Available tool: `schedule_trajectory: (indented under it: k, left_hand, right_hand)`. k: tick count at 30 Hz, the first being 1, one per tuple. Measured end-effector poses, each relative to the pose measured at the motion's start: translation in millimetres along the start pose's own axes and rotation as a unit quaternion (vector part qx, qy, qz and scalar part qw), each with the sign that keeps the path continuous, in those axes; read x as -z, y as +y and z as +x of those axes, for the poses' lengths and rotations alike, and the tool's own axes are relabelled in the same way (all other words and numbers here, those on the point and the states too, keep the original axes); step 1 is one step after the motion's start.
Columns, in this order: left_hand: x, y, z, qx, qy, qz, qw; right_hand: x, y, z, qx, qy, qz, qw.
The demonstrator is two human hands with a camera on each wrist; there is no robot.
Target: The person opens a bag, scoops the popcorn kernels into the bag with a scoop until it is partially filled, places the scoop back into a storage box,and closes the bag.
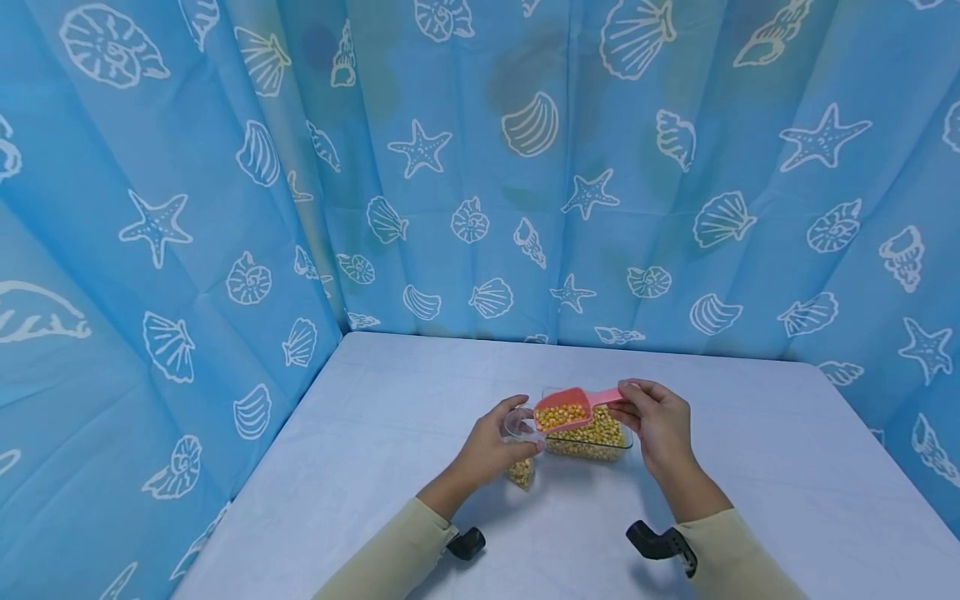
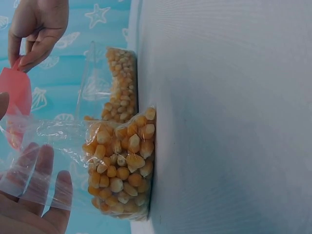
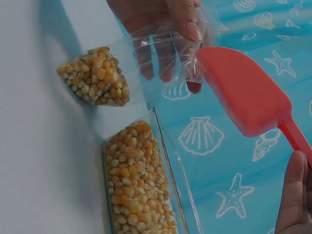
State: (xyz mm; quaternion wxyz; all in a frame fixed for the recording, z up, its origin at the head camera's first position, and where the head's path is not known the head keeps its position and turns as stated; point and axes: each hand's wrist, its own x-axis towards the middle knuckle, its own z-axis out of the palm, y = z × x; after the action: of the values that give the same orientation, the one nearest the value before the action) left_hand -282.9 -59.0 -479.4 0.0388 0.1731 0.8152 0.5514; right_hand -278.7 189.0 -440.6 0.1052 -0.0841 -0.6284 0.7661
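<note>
Nearest: clear bag (image 2: 122,161), corn (image 2: 117,185) in bottom, below left hand (image 1: 483,454); left thumb and fingers, spread apart, hold bag's mouth. Right hand (image 1: 663,425) pinches handle (image 1: 605,395) of corn-laden pink scoop (image 3: 246,92). Scoop's long axis runs leftward from right fingers, lip at bag's mouth; inside or not, cannot tell. Beyond: clear box (image 3: 169,165) of corn, shell-print curtain (image 1: 465,167).

Curtained-off workspace, likely indoors: seashell-print curtain (image 1: 465,179) behind white table (image 1: 382,417).
</note>
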Motion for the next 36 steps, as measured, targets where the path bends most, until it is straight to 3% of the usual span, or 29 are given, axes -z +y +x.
schedule_trajectory:
  k: [10,25,36]
  left_hand:
    - [0.4,3.8,-0.7,0.007,0.003,0.001,1.0]
    - [-0.7,1.9,0.1,0.008,0.005,-0.001,1.0]
    - [0.1,1.9,-0.1,0.011,0.007,0.008,0.9999]
  right_hand:
    - [-4,-6,-2.2,0.037,-0.011,-0.043,0.9983]
    - [-8,-12,-3.1,0.058,-0.015,-0.088,0.9944]
    - [-10,-13,-3.8,0.076,-0.014,-0.095,0.9924]
